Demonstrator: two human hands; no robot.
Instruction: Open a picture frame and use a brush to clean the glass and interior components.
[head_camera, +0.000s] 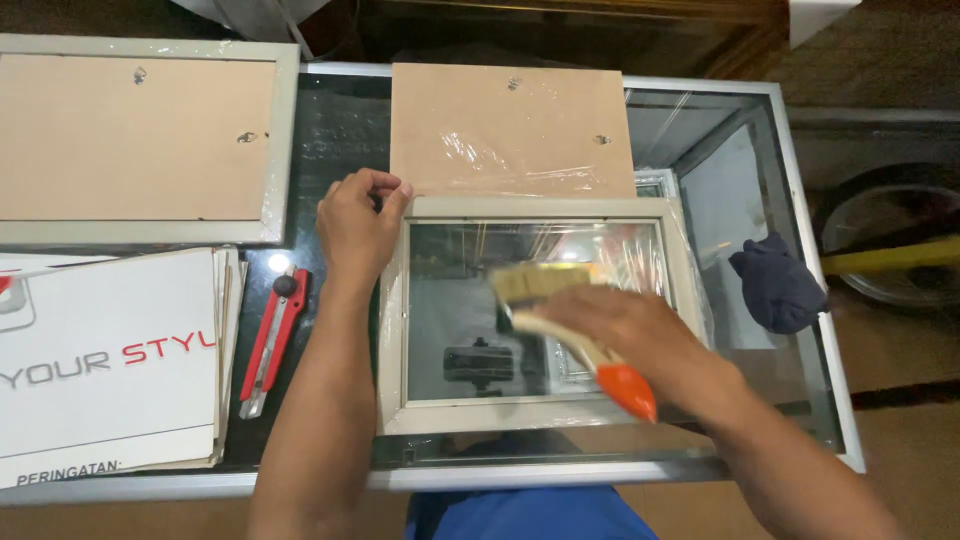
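While pinning the pale picture frame at centre of the view, left hand pinched tight on its upper-left corner. Right hand wrapped round an orange-handled brush, bristles blurred over the glass pane. Probably light and rigid, but glass fragile and slick: best gripped by the rails, never the pane.

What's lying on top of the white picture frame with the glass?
The right hand sweeps an orange-handled brush over the white picture frame, while the left hand holds its corner. The brush's middle is covered by fingers.
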